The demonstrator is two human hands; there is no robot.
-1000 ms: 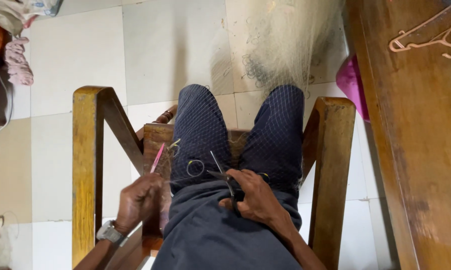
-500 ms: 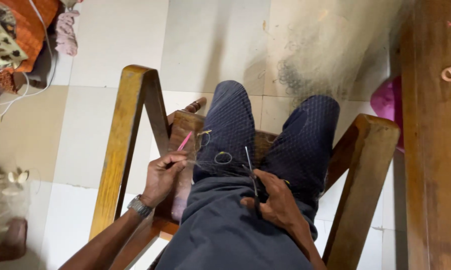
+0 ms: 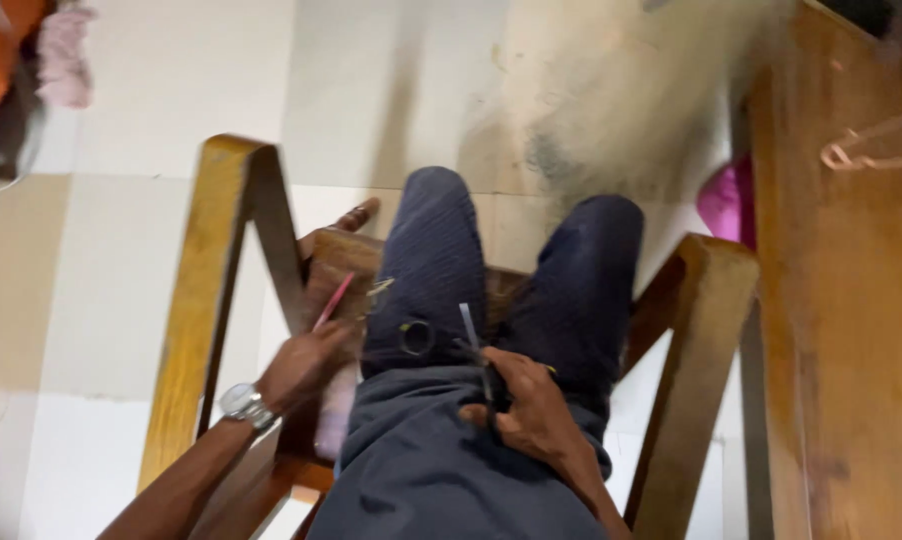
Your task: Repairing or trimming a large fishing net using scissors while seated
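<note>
Right hand (image 3: pixel 531 415) closed on scissors (image 3: pixel 476 350), blades pointing to 12 o'clock on the lap. Left hand (image 3: pixel 301 365) pinches a pink pencil (image 3: pixel 333 300) at 10 o'clock; it has shifted slightly since earlier. Wooden chair (image 3: pixel 206 300) surrounds both.

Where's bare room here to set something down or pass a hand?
Free: pale floor tiles left of the chair's left armrest; wooden tabletop on the right below the hanger. Crowded: the lap, where the right hand holds scissors and the left hand a pink stick.
</note>
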